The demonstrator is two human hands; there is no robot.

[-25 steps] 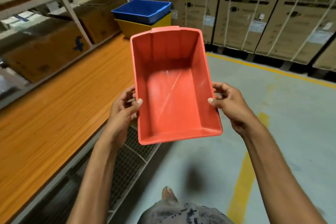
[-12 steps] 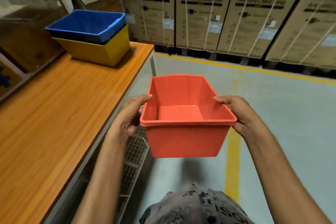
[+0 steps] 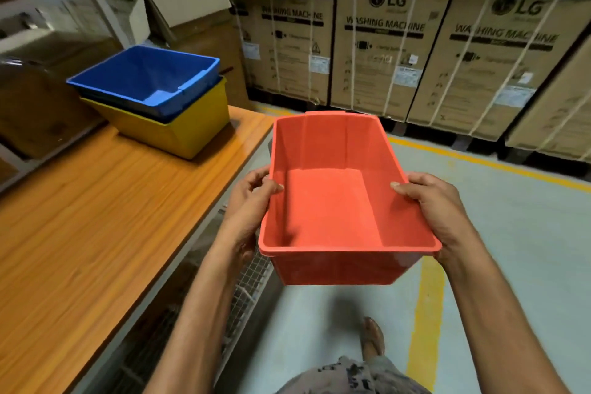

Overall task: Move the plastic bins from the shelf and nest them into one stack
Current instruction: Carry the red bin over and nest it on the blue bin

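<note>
In the head view, the person carries the red bin (image 3: 332, 201) in the air between both hands, open side up. The left hand (image 3: 252, 198) grips the left rim with its thumb hooked over the edge, and the right hand (image 3: 431, 205) grips the right rim the same way. The stack it is meant for sits ahead and to the left of the left hand, well apart from it, on the wooden counter (image 3: 96, 217): a blue bin (image 3: 144, 80) nested in a yellow bin (image 3: 179, 131). The blue bin looks slightly skewed in the yellow one, so the red bin may catch on a raised rim and wedge instead of seating. Its long axis also appears turned relative to the stack, and if lowered unsquared, a corner would likely ride on the blue wall. The stack stands near the counter's far end, so a hard push could slide it toward the edge. Fingers curled under the rims risk being pinched as the bin drops in.
</note>
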